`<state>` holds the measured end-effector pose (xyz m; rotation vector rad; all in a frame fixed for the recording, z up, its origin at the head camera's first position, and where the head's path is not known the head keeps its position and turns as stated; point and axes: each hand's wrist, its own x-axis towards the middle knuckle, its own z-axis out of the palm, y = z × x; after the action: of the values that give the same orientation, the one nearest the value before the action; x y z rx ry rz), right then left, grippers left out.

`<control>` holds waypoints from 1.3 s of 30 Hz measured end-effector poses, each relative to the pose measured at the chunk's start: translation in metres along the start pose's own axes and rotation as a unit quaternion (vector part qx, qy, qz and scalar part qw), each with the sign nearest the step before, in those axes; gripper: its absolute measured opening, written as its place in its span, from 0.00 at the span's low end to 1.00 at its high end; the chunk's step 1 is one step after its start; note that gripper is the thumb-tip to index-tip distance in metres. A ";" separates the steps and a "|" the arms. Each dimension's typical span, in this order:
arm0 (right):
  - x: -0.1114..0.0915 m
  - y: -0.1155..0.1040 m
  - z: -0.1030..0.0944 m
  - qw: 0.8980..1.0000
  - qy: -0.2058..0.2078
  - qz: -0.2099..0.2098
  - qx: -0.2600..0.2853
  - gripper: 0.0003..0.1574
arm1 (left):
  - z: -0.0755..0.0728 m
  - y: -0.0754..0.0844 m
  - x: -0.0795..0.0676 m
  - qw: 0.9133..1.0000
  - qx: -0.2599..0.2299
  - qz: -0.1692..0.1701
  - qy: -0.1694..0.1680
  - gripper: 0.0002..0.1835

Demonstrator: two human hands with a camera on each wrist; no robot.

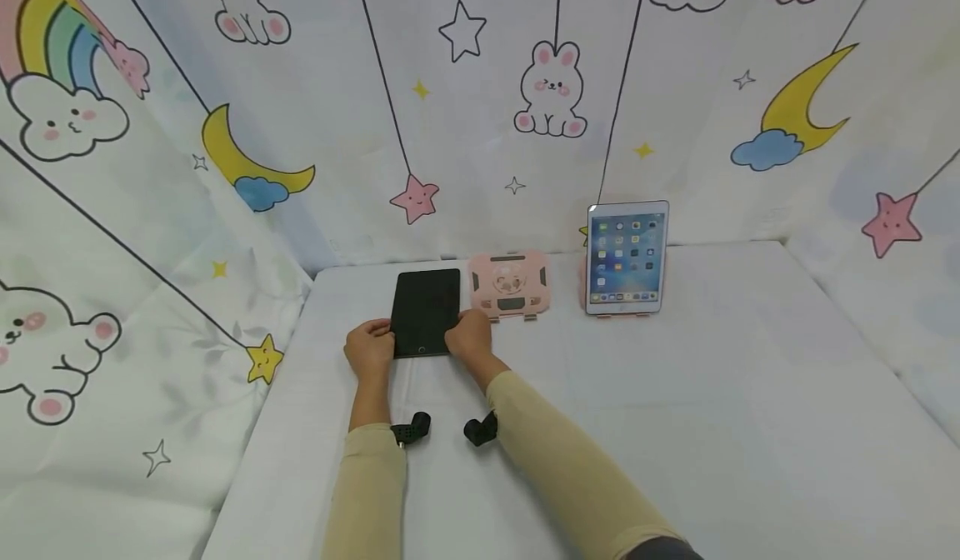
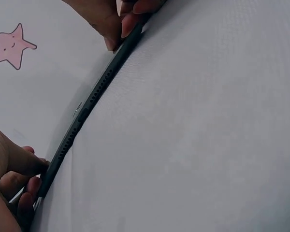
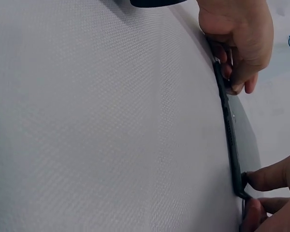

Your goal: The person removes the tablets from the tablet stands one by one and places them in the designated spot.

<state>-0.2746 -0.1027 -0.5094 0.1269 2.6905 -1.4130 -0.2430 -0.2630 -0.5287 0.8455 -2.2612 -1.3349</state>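
Note:
A black tablet [image 1: 425, 313] with a dark screen stands between the two hands in the head view. My left hand [image 1: 371, 349] grips its left edge near the lower corner. On the opposite edge my right hand [image 1: 470, 337] pinches the lower right side. From the left wrist, the tablet's bottom edge [image 2: 100, 87] shows speaker holes and a port, with fingers at both ends. In the right wrist view, a black rim [image 3: 240, 188] bends out at the corner between the right thumb and fingers. The tablet's back is hidden.
Right of the black tablet lies a pink tablet case [image 1: 510, 283] with cut-outs. Farther right, a white tablet [image 1: 627, 258] with a lit home screen leans upright on a pink support. A patterned cloth wall [image 1: 480, 152] rises behind the white table [image 1: 675, 443].

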 end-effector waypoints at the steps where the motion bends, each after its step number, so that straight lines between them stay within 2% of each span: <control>1: 0.000 0.000 0.000 1.000 0.003 -0.003 -0.003 0.26 | 0.001 0.000 0.000 1.000 0.001 0.003 0.004 0.12; 11: -0.003 0.013 0.004 0.998 -0.002 -0.056 -0.023 0.27 | 0.011 -0.010 -0.004 0.997 0.030 0.051 0.047 0.10; 14: -0.004 0.021 0.005 0.995 0.005 -0.091 -0.026 0.27 | 0.012 -0.010 -0.006 0.996 0.027 0.059 0.054 0.11; 16: -0.005 0.026 0.005 0.993 0.012 -0.118 -0.021 0.23 | 0.012 -0.009 -0.006 0.996 0.022 0.061 0.055 0.11; 20: -0.008 0.032 0.000 0.990 0.023 -0.133 0.026 0.22 | 0.012 -0.010 -0.008 0.997 0.015 0.059 0.054 0.12; 26: -0.008 0.038 -0.004 0.989 0.021 -0.105 0.102 0.25 | 0.011 -0.010 -0.012 0.996 -0.004 0.054 0.064 0.12; 29: -0.007 0.042 -0.006 0.985 0.020 -0.098 0.138 0.25 | 0.011 -0.007 -0.014 0.995 -0.033 0.059 0.072 0.12; 32: -0.004 0.042 -0.008 0.976 0.017 -0.097 0.197 0.25 | 0.011 0.001 -0.016 0.990 -0.082 0.076 0.080 0.13; 35: -0.002 0.039 -0.014 0.957 -0.001 -0.094 0.274 0.26 | 0.012 0.015 -0.019 0.982 -0.135 0.105 0.082 0.13; 39: 0.001 0.029 -0.028 0.932 -0.008 -0.088 0.352 0.25 | 0.017 0.042 -0.029 0.967 -0.197 0.152 0.060 0.13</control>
<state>-0.2730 -0.0630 -0.5174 -0.0790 2.0873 -2.3523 -0.2441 -0.2178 -0.5006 0.4102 -1.8491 -1.4690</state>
